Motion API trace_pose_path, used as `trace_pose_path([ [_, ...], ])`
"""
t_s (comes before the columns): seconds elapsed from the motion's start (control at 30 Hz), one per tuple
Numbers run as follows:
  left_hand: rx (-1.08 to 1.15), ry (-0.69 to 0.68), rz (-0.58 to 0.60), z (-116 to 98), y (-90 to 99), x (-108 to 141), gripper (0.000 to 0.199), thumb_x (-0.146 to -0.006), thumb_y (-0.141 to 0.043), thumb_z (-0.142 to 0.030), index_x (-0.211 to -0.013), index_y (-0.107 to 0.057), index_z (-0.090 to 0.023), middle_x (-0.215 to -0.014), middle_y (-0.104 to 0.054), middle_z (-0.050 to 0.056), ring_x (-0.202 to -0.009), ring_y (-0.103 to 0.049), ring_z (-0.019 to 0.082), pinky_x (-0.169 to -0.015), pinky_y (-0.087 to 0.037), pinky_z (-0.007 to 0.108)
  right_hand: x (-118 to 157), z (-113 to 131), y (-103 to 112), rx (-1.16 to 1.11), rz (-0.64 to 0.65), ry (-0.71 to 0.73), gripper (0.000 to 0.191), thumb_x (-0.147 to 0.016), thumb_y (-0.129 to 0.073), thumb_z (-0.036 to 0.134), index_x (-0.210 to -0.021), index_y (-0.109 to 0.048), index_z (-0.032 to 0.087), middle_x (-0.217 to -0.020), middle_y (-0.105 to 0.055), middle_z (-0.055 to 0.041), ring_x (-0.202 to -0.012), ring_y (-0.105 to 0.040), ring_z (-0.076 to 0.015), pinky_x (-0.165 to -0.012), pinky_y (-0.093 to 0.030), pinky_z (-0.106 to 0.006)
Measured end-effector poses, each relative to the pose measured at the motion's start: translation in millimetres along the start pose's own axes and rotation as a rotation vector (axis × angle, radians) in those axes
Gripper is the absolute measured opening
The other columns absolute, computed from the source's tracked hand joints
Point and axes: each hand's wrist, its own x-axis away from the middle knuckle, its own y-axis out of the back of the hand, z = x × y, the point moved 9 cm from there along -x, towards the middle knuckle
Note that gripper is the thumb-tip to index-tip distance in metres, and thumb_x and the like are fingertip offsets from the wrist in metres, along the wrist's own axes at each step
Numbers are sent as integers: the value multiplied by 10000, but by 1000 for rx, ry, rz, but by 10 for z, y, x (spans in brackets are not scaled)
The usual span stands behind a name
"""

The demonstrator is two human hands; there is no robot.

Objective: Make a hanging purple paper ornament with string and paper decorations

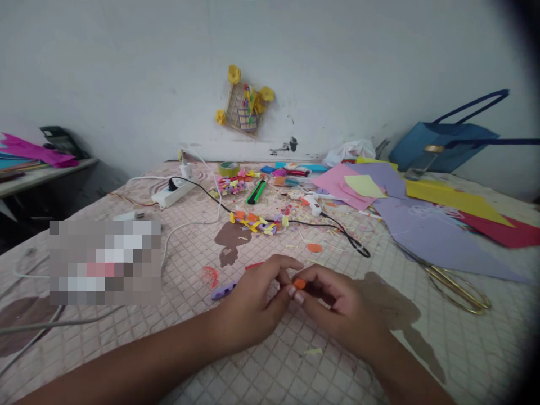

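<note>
Near the middle front of the table, my left hand (264, 301) and my right hand (335, 306) meet at the fingertips. Between them they pinch a small orange piece (300, 283). A purple strip (223, 291) lies beside my left hand, and part of a red item (254, 265) shows behind it. Beyond my hands an orange paper disc (314, 247) lies flat. Farther back is a garland of small colourful paper pieces (257, 223).
A glue gun (313, 205) with a black cord and a green cutter (256, 192) lie beyond the hands. Coloured sheets (439, 230) and gold-handled scissors (459, 289) are at right. A power strip (172, 194) and cables lie left; a blue bag (442, 143) stands back right.
</note>
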Motion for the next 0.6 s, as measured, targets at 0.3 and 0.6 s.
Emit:
trace_pose_path([
  [0.3,-23,-35,9,-22,-15,24,245,-860,-481,-109,-1088,-475,-200,-813,-576,-3,-757,-562,122,-696,-450,259,5,0,-9,3,16,-6,31,-809,-551,179,-799,-576,192,-755,-646,-7,-683,-623,-122,-607,-500,-222],
  [0.6,56,10,41,-2,-31,-2,217,-857,-504,-116,-1059,-496,-194,-782,-557,-18,-731,-551,108,-686,-452,241,9,0,-23,12,24,-6,27,-815,-554,191,-799,-576,195,-755,-641,-2,-688,-619,-124,-612,-495,-229],
])
